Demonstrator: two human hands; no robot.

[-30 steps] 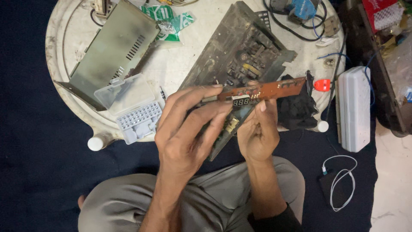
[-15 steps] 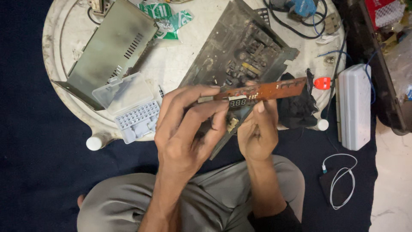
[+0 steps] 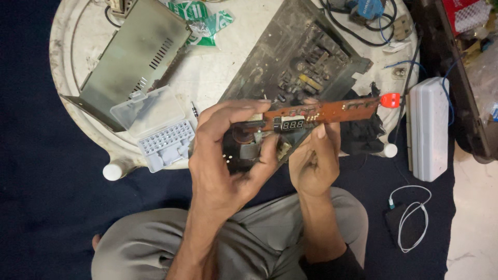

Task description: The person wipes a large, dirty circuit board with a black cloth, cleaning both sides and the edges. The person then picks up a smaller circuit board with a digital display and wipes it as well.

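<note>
clear plastic screw box [image 3: 155, 127] lies open near our left hand [image 3: 228, 155]. we pinch the brown circuit strip [image 3: 321, 111] with left and right hand [image 3: 314, 161], over the round table's [image 3: 62, 57] near edge.

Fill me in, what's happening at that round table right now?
A seated person holds a narrow orange circuit board in both hands above a round white table. The left hand wraps its left end near the small digit display; the right hand supports it from below. Beneath it lies a larger dark circuit board. A grey metal cover and a clear plastic parts box sit to the left.
</note>
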